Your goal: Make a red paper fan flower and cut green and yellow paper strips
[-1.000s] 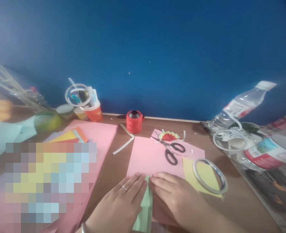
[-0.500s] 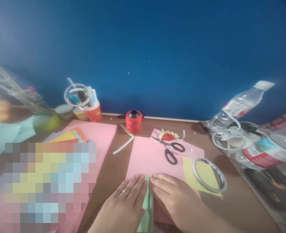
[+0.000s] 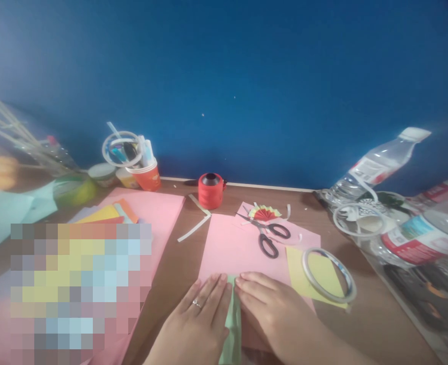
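Observation:
A narrow strip of folded light green paper (image 3: pixel 232 324) lies at the front of the table, over a pink sheet (image 3: pixel 227 243). My left hand (image 3: pixel 199 314), with a ring on one finger, lies flat on the strip's left side, fingers stretched out. Along the right edge rests my right hand (image 3: pixel 267 304), its fingers also extended and pressed down. Both hands hide part of the strip. Beyond them, black-handled scissors (image 3: pixel 265 233) lie spread on the pink sheet, beside a small red and yellow pleated paper fan (image 3: pixel 264 213).
A tape roll (image 3: pixel 305 276) lies on a yellow sheet (image 3: pixel 298 263) at right. Plastic bottles (image 3: pixel 383 157) lean farther right. A red round object (image 3: pixel 210 191) and a paper cup (image 3: pixel 147 176) of pens stand near the blue wall. Colored papers (image 3: pixel 105 213) cover the left side.

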A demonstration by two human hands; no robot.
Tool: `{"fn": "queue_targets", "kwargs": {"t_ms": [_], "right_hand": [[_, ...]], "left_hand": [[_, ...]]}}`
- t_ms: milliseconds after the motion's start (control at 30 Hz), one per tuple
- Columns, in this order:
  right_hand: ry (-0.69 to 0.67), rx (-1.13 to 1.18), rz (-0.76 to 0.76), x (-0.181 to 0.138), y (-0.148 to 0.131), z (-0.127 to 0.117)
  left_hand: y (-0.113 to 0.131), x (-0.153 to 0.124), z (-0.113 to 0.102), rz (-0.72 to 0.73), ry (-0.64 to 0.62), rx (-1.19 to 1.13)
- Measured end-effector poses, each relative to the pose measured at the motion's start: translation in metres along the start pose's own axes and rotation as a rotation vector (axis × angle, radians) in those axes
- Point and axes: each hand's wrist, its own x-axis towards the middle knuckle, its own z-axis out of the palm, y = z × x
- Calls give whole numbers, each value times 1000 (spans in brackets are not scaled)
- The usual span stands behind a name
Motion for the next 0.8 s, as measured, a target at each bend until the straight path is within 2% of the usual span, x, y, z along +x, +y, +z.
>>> {"fn": "queue_targets", "kwargs": {"t_ms": [600, 800], "right_hand": [[-9, -8, -5, 0, 0, 2], [44, 94, 22, 5, 4, -8]], "left_hand": [[1, -1, 0, -14, 27, 17], [-3, 1, 1, -10, -14, -43]]}}
